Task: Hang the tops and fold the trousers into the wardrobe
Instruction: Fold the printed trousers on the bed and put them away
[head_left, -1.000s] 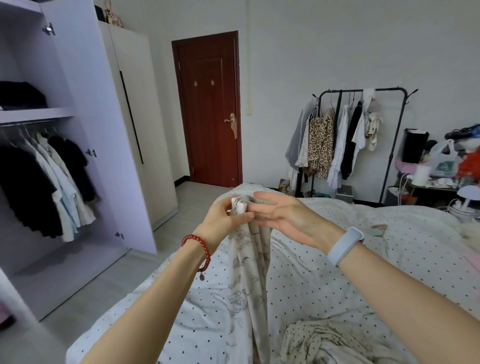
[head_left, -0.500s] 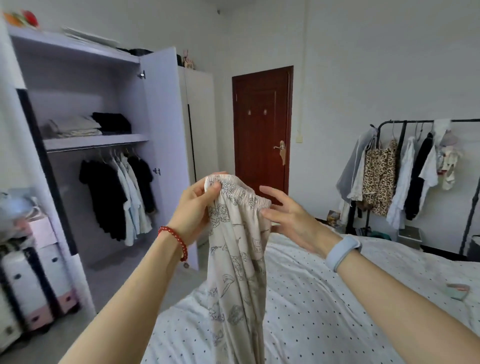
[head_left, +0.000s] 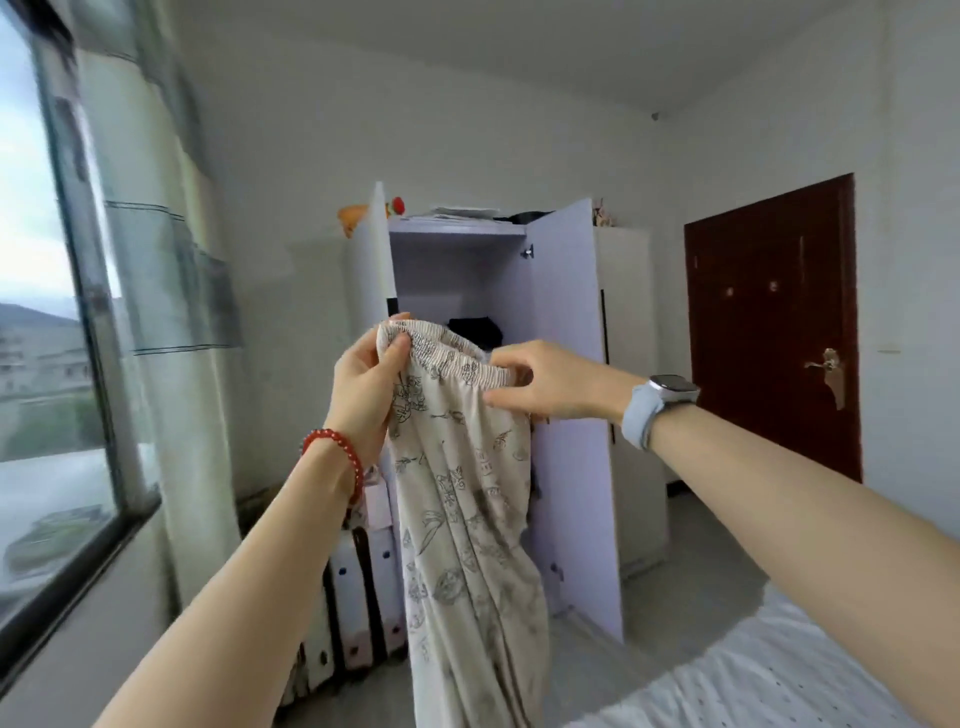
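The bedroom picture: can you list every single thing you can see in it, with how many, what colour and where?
trousers: one, cream with dark drawings, hanging in the middle, held by the waistband
wardrobe: one, pale lilac, doors open, behind the trousers
door: one, dark red-brown, shut, right
window: one, dark frame, left
curtain: one, pale, beside the window
suitcases: at least two, white and pink, on the floor left of the wardrobe
bed: one, white with dots, bottom right
left hand: red bead bracelet, grips the waistband
right hand: pale blue watch, pinches the waistband
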